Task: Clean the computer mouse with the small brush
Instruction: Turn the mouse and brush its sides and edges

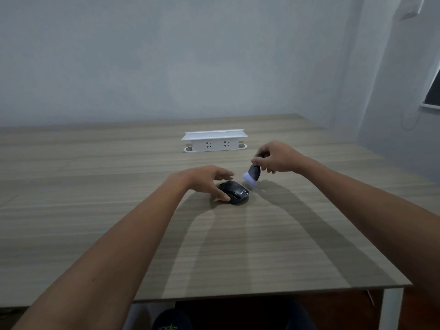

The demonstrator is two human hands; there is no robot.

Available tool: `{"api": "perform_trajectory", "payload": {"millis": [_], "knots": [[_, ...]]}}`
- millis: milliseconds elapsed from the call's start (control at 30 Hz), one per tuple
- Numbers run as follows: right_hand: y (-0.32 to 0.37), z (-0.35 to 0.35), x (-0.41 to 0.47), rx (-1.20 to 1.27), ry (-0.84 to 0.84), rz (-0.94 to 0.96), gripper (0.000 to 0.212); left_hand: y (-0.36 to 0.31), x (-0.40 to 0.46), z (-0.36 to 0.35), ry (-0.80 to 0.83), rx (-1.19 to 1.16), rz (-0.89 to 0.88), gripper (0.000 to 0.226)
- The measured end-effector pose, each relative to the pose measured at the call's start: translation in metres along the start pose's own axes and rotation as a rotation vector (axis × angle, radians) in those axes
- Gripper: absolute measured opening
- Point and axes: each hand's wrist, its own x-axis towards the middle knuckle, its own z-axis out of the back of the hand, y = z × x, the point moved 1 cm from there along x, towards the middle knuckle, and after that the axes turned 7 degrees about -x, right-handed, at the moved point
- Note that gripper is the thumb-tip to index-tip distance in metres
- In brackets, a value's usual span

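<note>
A black computer mouse [234, 192] lies on the wooden table [119, 177], about at its middle. My left hand [207, 181] rests over the mouse's left side, thumb against its near-left edge and fingers spread above it. My right hand [277, 159] pinches the dark handle of a small brush [252, 176]. The brush points down and to the left, its white bristles hovering just right of the mouse's far end. Whether the bristles touch the mouse I cannot tell.
A white pop-up socket box [214, 140] stands on the table behind the mouse. The table's near edge [262, 295] runs across the bottom, with my knees below it. A wall rises behind the table, and a window sits at the far right.
</note>
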Motion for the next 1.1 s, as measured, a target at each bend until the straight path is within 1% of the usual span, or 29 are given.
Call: {"api": "perform_trajectory", "payload": {"millis": [100, 200, 300, 400, 533, 733, 833, 933, 1000, 1100], "knots": [[0.005, 0.003, 0.001, 0.0, 0.015, 0.007, 0.021, -0.002, -0.001, -0.002, -0.006, -0.027, -0.002, 0.083], [0.011, 0.004, 0.002, 0.004, 0.012, 0.012, 0.021, -0.004, -0.003, -0.004, -0.068, 0.013, -0.01, 0.067], [0.015, 0.003, 0.003, -0.003, 0.012, 0.021, 0.02, -0.001, -0.004, -0.006, -0.08, -0.007, 0.016, 0.067], [0.02, 0.002, 0.004, 0.012, 0.0, 0.028, 0.02, 0.006, -0.008, -0.005, -0.064, -0.043, 0.031, 0.061], [0.031, -0.003, 0.007, 0.084, -0.026, 0.033, 0.021, 0.009, -0.01, -0.006, -0.099, -0.088, 0.043, 0.057], [0.052, -0.013, 0.008, 0.186, 0.001, 0.087, 0.022, 0.008, -0.01, -0.009, -0.129, -0.115, 0.042, 0.05], [0.052, -0.016, 0.007, 0.127, 0.01, 0.08, 0.021, 0.009, -0.009, -0.01, -0.144, -0.13, 0.034, 0.054], [0.044, -0.01, 0.01, -0.033, 0.0, 0.046, 0.019, 0.012, -0.01, -0.013, -0.147, -0.188, 0.034, 0.054], [0.043, -0.01, 0.011, -0.154, -0.001, 0.055, 0.022, 0.011, -0.01, -0.014, -0.159, -0.214, 0.032, 0.054], [0.055, -0.013, 0.01, -0.156, -0.003, 0.11, 0.023, 0.011, -0.01, -0.016, -0.161, -0.241, 0.036, 0.05]]}}
